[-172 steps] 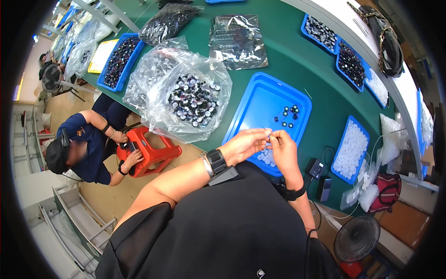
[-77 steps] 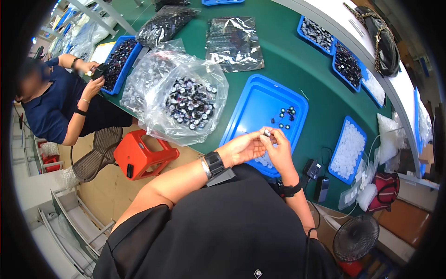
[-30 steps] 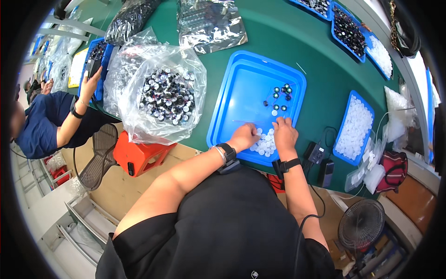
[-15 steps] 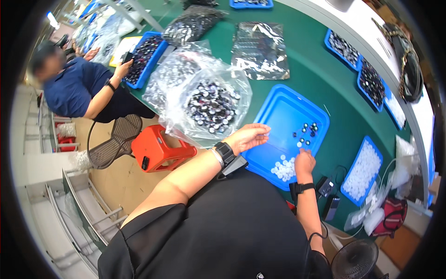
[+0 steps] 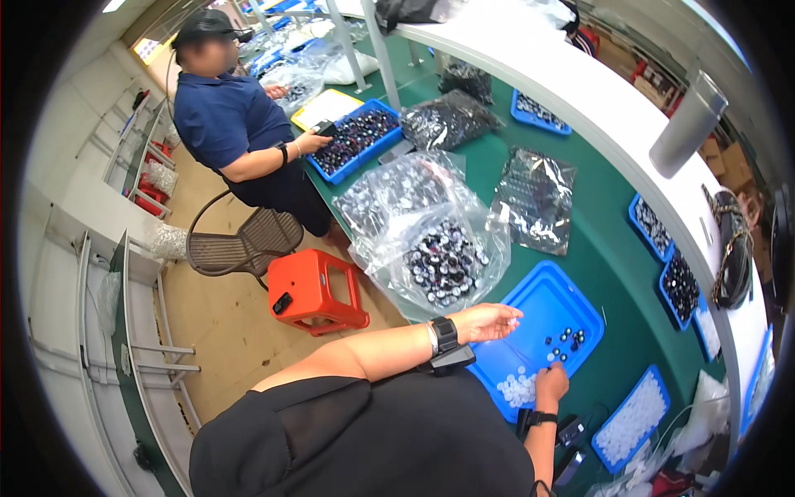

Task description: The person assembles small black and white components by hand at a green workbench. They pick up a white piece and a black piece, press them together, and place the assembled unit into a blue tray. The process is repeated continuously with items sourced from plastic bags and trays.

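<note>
A blue tray (image 5: 540, 286) lies in front of me on the green table. My left hand (image 5: 489, 322) reaches over its left side, thumb and fingertips pinched together; a pale speck shows at the tips, too small to name. Over the tray's near right edge is my right hand (image 5: 551, 384), its fingers closed and pointing down beside a white disc; what they hold is hidden. Small dark glossy round pieces (image 5: 566, 337) are scattered at the tray's right, beyond the right hand. Between my hands, near the front, lies a pile of small white translucent discs (image 5: 517, 388).
An open clear bag (image 5: 447, 263) of dark and white round pieces stands left of the tray. A flat plastic bag (image 5: 535, 203) lies behind. Right is a blue tray of white pieces (image 5: 631, 421). A co-worker (image 5: 236, 124) stands beyond a red stool (image 5: 310, 291).
My view has swung up and left, so the scene sits lower and further right, with more of the co-worker showing. Both my hands keep nearly the same places over the tray.
</note>
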A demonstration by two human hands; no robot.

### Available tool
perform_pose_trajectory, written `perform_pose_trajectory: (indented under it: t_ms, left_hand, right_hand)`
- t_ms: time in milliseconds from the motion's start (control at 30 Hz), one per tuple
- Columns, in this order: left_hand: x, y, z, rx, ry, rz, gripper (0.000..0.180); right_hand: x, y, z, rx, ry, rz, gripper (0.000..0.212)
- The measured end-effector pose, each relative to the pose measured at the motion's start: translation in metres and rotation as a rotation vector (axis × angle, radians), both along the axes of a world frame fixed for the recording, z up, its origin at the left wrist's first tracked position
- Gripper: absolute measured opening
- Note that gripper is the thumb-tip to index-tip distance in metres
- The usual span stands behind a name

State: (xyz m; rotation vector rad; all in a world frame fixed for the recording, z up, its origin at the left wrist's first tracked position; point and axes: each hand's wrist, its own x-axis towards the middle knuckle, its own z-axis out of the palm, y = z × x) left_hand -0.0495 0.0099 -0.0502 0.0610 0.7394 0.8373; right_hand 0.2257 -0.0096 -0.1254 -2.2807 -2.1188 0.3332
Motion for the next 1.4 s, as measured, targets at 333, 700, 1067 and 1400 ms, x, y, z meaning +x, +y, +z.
perform_pose_trajectory:
  t_ms: [333,700,1067,1400]
  left_hand:
    - [0.020,-0.009,0.006,0.085,0.022,-0.160,0.022]
    - [0.053,-0.013,0.020,0.276,0.242,-0.246,0.028]
    - [0.050,-0.005,0.019,0.362,0.265,-0.157,0.017]
    - [0.028,0.001,0.062,0.178,0.033,-0.096,0.038]
  right_hand:
    - [0.004,0.004,0.025,-0.234,1.858,-0.653,0.018]
    - [-0.048,0.000,0.116,-0.316,1.728,-0.234,0.009]
    - [-0.061,-0.004,0.140,-0.316,1.383,-0.073,0.008]
    - [-0.063,-0.006,0.155,-0.077,1.407,-0.103,0.007]
